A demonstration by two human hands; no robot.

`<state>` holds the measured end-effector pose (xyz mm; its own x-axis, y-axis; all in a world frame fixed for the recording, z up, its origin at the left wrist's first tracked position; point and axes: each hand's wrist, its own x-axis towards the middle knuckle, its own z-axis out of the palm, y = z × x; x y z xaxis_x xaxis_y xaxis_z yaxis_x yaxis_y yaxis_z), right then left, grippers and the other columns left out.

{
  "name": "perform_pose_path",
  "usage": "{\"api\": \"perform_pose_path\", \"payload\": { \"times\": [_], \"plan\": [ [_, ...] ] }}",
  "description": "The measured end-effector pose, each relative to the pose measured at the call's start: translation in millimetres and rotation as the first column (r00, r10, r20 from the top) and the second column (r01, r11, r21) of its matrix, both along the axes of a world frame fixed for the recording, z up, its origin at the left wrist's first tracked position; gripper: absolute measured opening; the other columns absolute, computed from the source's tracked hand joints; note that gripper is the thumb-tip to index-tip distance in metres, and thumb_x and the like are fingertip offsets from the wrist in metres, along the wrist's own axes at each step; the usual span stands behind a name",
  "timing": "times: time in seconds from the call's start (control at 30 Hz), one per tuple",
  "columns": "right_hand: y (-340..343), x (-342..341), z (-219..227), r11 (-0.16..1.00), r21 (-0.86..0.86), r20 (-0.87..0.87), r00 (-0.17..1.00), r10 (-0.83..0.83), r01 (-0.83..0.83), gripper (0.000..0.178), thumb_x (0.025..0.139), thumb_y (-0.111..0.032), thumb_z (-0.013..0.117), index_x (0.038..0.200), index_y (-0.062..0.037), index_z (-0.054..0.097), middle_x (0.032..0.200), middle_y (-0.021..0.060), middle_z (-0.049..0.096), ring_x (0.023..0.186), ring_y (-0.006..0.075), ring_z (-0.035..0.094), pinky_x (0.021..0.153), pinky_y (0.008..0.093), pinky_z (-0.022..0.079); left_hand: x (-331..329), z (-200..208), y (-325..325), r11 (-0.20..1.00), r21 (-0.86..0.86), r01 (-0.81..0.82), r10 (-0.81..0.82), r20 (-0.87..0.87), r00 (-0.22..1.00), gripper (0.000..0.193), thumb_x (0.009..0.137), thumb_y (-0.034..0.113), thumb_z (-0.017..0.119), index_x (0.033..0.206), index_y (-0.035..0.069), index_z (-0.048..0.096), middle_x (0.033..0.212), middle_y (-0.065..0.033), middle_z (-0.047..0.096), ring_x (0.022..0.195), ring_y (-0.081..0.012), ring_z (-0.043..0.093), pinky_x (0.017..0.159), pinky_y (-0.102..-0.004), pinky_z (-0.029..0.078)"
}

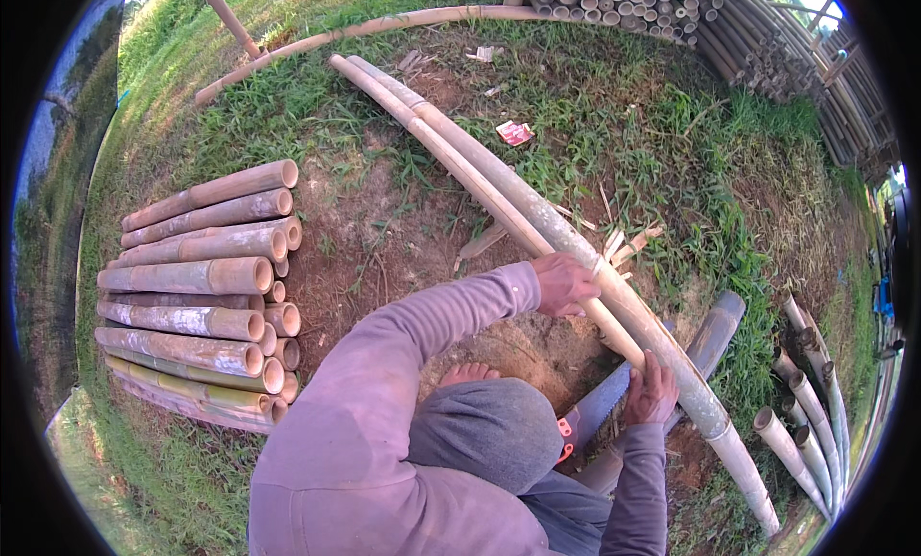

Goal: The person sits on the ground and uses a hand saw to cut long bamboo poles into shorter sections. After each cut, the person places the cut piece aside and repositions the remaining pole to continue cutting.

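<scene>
A slim pale bamboo pole [470,187] lies along a thicker, longer bamboo pole [537,206], both slanting from far left to near right. My left hand [566,285] is closed around the slim pole, close beside the thick one. At the slim pole's near end, my right hand [651,393] has its fingers wrapped on it. Below my hands a handsaw [597,402] with an orange-and-black handle rests by my knee, its blade partly hidden. Another thick bamboo piece [718,333] lies crosswise under the long pole.
Cut bamboo lengths [192,276] are stacked at the left. More short bamboo pieces [811,412] lie at the near right. A large bamboo pile [624,4] stands at the back right. Split scraps [633,246] and a red wrapper [514,133] lie on the grass.
</scene>
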<state>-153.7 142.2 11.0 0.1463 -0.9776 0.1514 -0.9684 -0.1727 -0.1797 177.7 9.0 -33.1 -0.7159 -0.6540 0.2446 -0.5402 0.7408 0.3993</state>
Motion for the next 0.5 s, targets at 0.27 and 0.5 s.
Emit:
{"api": "perform_pose_path", "payload": {
  "times": [0.27,0.5],
  "plan": [
    [-6,-7,2,1.0,-0.021,0.038,0.999,0.011,-0.01,0.053,0.093,-0.028,0.079,0.144,-0.019,0.067,0.112,0.0108,0.068,0.104,0.0358,0.065,0.092,0.0499,0.047,-11,0,-11,1.0,0.017,-0.011,0.011,-0.021,1.0,0.046,0.089,0.04,0.081,0.126,0.016,0.069,0.116,-0.0089,0.071,0.116,-0.0312,0.068,0.105,-0.0474,0.049],
    [-62,-21,-3,0.997,0.005,0.067,0.994,-0.082,0.082,0.042,0.094,-0.036,0.078,0.134,-0.026,0.072,0.112,0.0072,0.068,0.116,0.0334,0.062,0.106,0.0506,0.043,-32,19,-16,0.987,-0.072,-0.144,0.146,0.024,0.989,0.071,0.091,0.044,0.08,0.152,0.016,0.057,0.151,-0.0116,0.057,0.146,-0.0326,0.049,0.127,-0.0544,0.03]
  ]
}}
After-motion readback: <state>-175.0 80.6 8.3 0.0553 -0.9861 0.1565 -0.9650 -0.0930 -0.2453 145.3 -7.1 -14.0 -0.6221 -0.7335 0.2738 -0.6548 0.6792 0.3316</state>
